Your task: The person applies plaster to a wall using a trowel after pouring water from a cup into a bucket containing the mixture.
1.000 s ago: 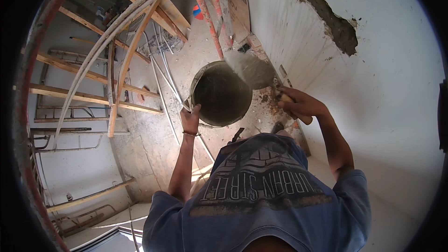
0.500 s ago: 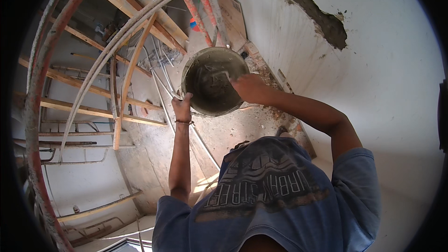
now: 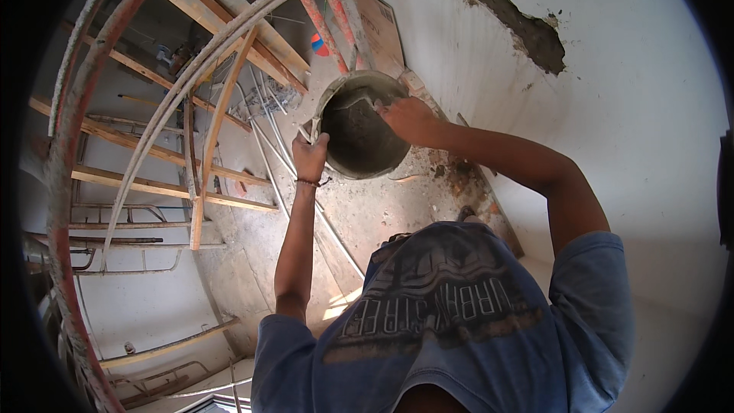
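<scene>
A round, mortar-smeared bucket (image 3: 334, 95) is held out in front of me, its mouth facing up toward me. Grey wet mortar (image 3: 361, 139) lies inside it. At the bucket's left side, my left hand (image 3: 310, 156) is closed on the rim, the thumb on top. My right hand (image 3: 409, 120) reaches over the right side of the mouth, fingers wrapped round the handle of a trowel (image 3: 357, 99). Only the trowel's bent metal neck shows clearly; its handle is hidden in my fist, and the blade is hard to tell from the mortar.
A white wall (image 3: 604, 122) with a rough chipped patch (image 3: 527, 34) rises on the right. Curved scaffold tubes (image 3: 61, 183) and timber beams (image 3: 202, 134) stand left. Metal pipes (image 3: 336, 239) and rubble lie on the floor. A board (image 3: 378, 27) leans beyond the bucket.
The bucket and my left hand have shifted slightly right and up in view. The trowel's neck has moved toward the far side of the bucket with my right hand.
</scene>
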`<state>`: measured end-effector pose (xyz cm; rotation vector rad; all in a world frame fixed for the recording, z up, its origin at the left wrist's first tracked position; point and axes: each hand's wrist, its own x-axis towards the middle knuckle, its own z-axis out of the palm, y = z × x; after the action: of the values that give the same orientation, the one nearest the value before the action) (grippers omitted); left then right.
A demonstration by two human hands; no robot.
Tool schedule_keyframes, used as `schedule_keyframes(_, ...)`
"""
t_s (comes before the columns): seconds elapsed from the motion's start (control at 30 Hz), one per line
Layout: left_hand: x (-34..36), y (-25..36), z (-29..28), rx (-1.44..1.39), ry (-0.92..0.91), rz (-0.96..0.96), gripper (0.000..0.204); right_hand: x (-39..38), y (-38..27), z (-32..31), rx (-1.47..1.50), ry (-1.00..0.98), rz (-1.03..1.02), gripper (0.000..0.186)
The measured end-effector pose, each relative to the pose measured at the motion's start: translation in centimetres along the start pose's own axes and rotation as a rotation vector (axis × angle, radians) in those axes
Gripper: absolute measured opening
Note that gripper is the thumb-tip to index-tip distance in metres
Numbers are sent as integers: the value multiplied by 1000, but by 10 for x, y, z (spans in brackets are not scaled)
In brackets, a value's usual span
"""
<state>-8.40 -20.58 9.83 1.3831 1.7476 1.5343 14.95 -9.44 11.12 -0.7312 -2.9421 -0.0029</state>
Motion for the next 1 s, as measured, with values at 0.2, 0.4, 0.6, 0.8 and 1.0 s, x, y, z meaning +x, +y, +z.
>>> schedule_keyframes(0.2, 3, -6, 26, 324, 131, 169, 38, 4, 10, 27, 31, -76, 136, 26)
schedule_keyframes(0.4, 9, 1, 72, 388, 186, 223, 39, 4, 1, 66, 57, -64, 120, 29)
schedule_keyframes(0.6, -3, -9, 105, 307, 207, 220, 40, 5, 4, 69, 143, -195, 345, 26)
schedule_keyframes(0.8, -29, -13, 103, 267, 113, 224, 44, -27, 25, 35, 269, -198, 282, 24)
schedule_keyframes(1.0, -24, -15, 88, 125, -41, 194, 43, -54, 22, 54, 383, -394, 223, 24)
